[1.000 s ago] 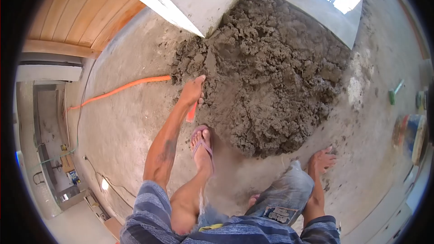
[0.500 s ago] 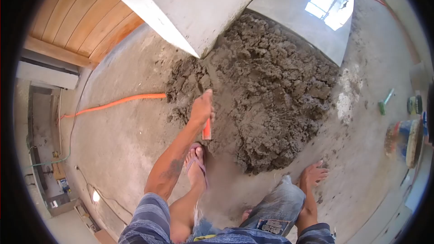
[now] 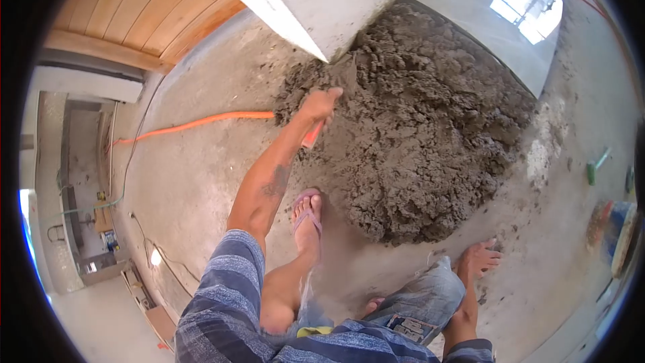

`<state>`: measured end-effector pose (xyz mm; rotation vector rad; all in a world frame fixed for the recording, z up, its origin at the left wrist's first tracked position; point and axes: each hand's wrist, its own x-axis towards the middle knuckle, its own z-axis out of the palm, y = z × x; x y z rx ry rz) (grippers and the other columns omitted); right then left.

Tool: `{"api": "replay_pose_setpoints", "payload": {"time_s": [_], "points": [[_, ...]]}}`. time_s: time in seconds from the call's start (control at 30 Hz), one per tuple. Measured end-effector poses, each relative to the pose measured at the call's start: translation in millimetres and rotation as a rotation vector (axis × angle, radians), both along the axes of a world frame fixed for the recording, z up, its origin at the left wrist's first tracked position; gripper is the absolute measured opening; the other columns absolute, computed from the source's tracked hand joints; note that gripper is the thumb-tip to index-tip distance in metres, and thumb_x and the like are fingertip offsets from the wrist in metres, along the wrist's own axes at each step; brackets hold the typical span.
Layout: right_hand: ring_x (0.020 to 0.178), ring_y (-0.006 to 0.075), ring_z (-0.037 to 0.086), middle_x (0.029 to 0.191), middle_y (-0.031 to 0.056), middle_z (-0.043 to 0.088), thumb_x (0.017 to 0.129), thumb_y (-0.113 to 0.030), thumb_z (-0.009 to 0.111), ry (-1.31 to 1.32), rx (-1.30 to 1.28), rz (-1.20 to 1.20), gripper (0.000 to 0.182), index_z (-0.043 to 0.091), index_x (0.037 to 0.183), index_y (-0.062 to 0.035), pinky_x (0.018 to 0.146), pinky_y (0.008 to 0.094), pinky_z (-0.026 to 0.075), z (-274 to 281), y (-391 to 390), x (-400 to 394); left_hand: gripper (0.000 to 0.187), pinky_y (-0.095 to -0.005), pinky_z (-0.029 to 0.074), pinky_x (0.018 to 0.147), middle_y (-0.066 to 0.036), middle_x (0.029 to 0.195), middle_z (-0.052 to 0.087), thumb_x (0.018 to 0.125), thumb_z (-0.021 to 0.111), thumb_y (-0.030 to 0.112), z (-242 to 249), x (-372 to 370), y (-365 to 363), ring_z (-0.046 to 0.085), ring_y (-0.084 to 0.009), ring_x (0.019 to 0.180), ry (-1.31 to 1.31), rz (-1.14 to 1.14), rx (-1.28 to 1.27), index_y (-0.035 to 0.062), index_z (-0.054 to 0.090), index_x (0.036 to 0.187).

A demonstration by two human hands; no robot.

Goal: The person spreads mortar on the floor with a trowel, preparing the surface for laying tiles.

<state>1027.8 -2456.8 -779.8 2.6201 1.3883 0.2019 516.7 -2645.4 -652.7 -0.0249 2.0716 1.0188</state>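
My left hand (image 3: 318,105) is closed around an orange-handled trowel (image 3: 311,138); the handle's end sticks out below my fist. I cannot make out the blade against the mortar. That hand is over the left side of a large mound of wet grey-brown mortar (image 3: 430,121), just below the corner of a white block (image 3: 336,7). To the right, below the mound, my right hand (image 3: 480,257) rests on the concrete floor (image 3: 201,175) with its fingers apart, holding nothing.
An orange hose (image 3: 201,120) runs over the floor to the mound's left edge. A glossy panel (image 3: 470,7) borders the mound at upper right. At the right lie a green-ended brush (image 3: 594,167) and a stained bucket (image 3: 611,228). A lit bulb (image 3: 156,256) with a cord is at lower left.
My left hand has moved forward with the trowel, up the mound's left side toward the block's corner. The view has shifted. My right hand stays on the floor.
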Motion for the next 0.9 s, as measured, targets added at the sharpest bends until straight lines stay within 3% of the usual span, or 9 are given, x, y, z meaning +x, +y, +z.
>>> {"api": "replay_pose_setpoints", "payload": {"time_s": [0.1,0.2,0.43,0.53,0.67,0.77,0.9], "points": [[0.141,0.0220,0.021,0.153,0.0103,0.023,0.095,-0.060,0.022,0.051,-0.030,-0.022,0.073,0.024,0.146,-0.0077,0.104,0.0528,0.028,-2.6,3.2,2.5,0.050,-0.0362,0.040,0.042,-0.010,0.051,0.048,0.091,0.052,0.045,-16.5,25.2,-43.5,0.049,-0.0201,0.043,-0.035,0.235,0.076,-0.0009,0.056,0.070],[0.142,0.0227,0.020,0.153,0.0116,0.021,0.094,-0.061,0.021,0.083,-0.007,0.009,0.075,0.023,0.146,-0.0069,0.105,0.0545,0.026,-7.4,1.9,8.5,0.052,-0.0360,0.040,0.045,-0.010,0.050,0.050,0.090,0.052,0.045,-9.1,47.0,-78.1,0.052,-0.0202,0.045,0.158,-0.036,-0.068,-0.0041,0.058,0.073],[0.142,0.0242,0.020,0.153,0.0131,0.020,0.095,-0.061,0.021,0.116,0.001,0.019,0.075,0.021,0.146,-0.0062,0.105,0.0566,0.025,-6.9,0.9,9.1,0.055,-0.0386,0.043,0.054,-0.010,0.051,0.049,0.090,0.051,0.048,10.5,4.2,-109.1,0.052,-0.0216,0.047,0.262,-0.113,-0.226,-0.0040,0.059,0.075],[0.142,0.0246,0.019,0.153,0.0129,0.020,0.095,-0.061,0.022,0.121,0.017,0.006,0.075,0.021,0.146,-0.0060,0.105,0.0582,0.024,-10.8,1.1,10.2,0.059,-0.0428,0.045,0.067,-0.019,0.066,0.057,0.089,0.050,0.053,14.0,2.9,-117.7,0.060,-0.0299,0.068,0.414,-0.115,-0.228,-0.0045,0.059,0.077],[0.142,0.0243,0.019,0.153,0.0125,0.020,0.094,-0.061,0.022,0.110,0.008,0.015,0.075,0.021,0.146,-0.0059,0.105,0.0591,0.024,-10.7,2.2,10.5,0.059,-0.0442,0.045,0.075,-0.022,0.079,0.062,0.088,0.049,0.054,19.5,-5.4,-143.4,0.061,-0.0343,0.082,0.564,-0.372,-0.410,-0.0027,0.062,0.082],[0.142,0.0244,0.019,0.153,0.0122,0.019,0.094,-0.061,0.022,0.115,0.012,0.012,0.076,0.021,0.146,-0.0058,0.105,0.0592,0.024,-9.3,1.3,9.8,0.055,-0.0447,0.046,0.076,-0.022,0.079,0.063,0.088,0.049,0.052,2.1,-45.4,-148.9,0.061,-0.0347,0.080,0.652,-0.631,-0.430,-0.0012,0.063,0.084],[0.142,0.0255,0.018,0.154,0.0121,0.019,0.094,-0.061,0.022,0.110,0.033,0.033,0.077,0.020,0.147,-0.0054,0.105,0.0588,0.024,-10.6,-0.1,9.9,0.052,-0.0455,0.046,0.074,-0.021,0.074,0.061,0.088,0.051,0.048,-11.9,-109.9,-135.8,0.060,-0.0342,0.074,0.640,-0.591,-0.445,-0.0022,0.062,0.082]]}}
